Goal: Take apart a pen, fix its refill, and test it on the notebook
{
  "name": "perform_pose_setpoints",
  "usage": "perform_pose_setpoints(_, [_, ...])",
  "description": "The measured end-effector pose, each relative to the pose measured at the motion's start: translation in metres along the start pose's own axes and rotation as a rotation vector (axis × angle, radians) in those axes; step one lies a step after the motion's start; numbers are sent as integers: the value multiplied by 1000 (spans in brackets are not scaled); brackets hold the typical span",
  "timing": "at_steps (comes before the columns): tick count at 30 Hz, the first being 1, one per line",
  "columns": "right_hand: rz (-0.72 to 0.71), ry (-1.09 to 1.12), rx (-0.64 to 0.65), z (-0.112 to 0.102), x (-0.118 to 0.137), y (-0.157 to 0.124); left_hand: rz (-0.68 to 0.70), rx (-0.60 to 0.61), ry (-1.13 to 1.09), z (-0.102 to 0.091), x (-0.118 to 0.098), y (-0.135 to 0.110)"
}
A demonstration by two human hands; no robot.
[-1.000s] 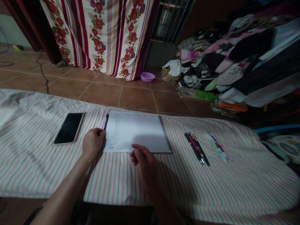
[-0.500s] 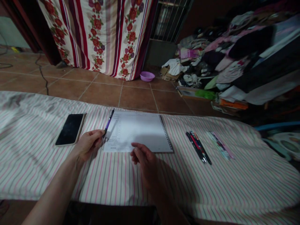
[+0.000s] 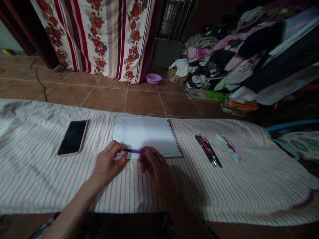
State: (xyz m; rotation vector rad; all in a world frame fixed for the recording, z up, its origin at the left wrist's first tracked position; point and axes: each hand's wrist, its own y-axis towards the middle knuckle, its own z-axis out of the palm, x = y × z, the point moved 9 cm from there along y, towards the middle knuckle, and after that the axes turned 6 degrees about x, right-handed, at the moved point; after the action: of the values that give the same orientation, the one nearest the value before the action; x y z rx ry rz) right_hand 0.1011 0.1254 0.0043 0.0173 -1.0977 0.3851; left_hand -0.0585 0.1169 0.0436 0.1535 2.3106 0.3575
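Note:
A purple-and-black pen (image 3: 136,151) lies level across the gap between my two hands, above the near edge of an open spiral notebook (image 3: 147,132). My right hand (image 3: 156,166) closes its thumb and fingers around the pen's right part. At the other end, the bent fingers of my left hand (image 3: 109,159) hold the black tip. The notebook page is white, with faint print down its left side and a black spiral along the right. My fingers hide part of its lower edge.
A phone (image 3: 73,137) rests left of the notebook on the striped cloth (image 3: 74,186). Several pens (image 3: 208,151) and pastel pens (image 3: 231,147) lie to the right. Beyond are a tiled floor, a purple basin (image 3: 154,78), a floral curtain (image 3: 112,39) and piled clothes (image 3: 224,59).
My left hand has brought the pen from the notebook's left edge rightward, turning it from upright-slanting to level. My right hand has taken hold of its other end. The view has shifted slightly.

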Motion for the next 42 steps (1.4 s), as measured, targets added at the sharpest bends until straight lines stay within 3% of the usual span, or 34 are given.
perform_pose_setpoints(3, [-81,41,8,-1,8,-1,-112,-321,-34,-24,2,-11])
perform_pose_setpoints(5, [-99,117,4,-1,9,-1,-266,-371,-234,-17,11,-21])
perform_pose_setpoints(7, [-72,200,-18,-1,6,-1,-458,-281,-601,12,23,-28])
perform_pose_setpoints(8, [-52,234,-31,0,4,-1,-514,-159,-823,34,21,-29])
perform_pose_setpoints(9, [-31,259,-41,1,1,-1,-521,-19,-1032,54,13,-28])
perform_pose_setpoints(10, [-16,275,-49,2,0,0,-499,44,-1194,64,4,-26])
perform_pose_setpoints(12, [-11,280,-44,6,-1,0,-479,55,-1380,70,-4,-23])
perform_pose_setpoints(20, [17,327,115,28,-10,9,-617,42,-1591,81,6,-21])
perform_pose_setpoints(28, [62,431,250,40,-16,9,-819,-96,-1800,71,14,-22])
perform_pose_setpoints(32, [3,431,323,44,-14,7,-818,-137,-1844,70,13,-21])
perform_pose_setpoints(42, [-26,495,302,35,-7,4,-774,-135,-1786,72,1,-19])
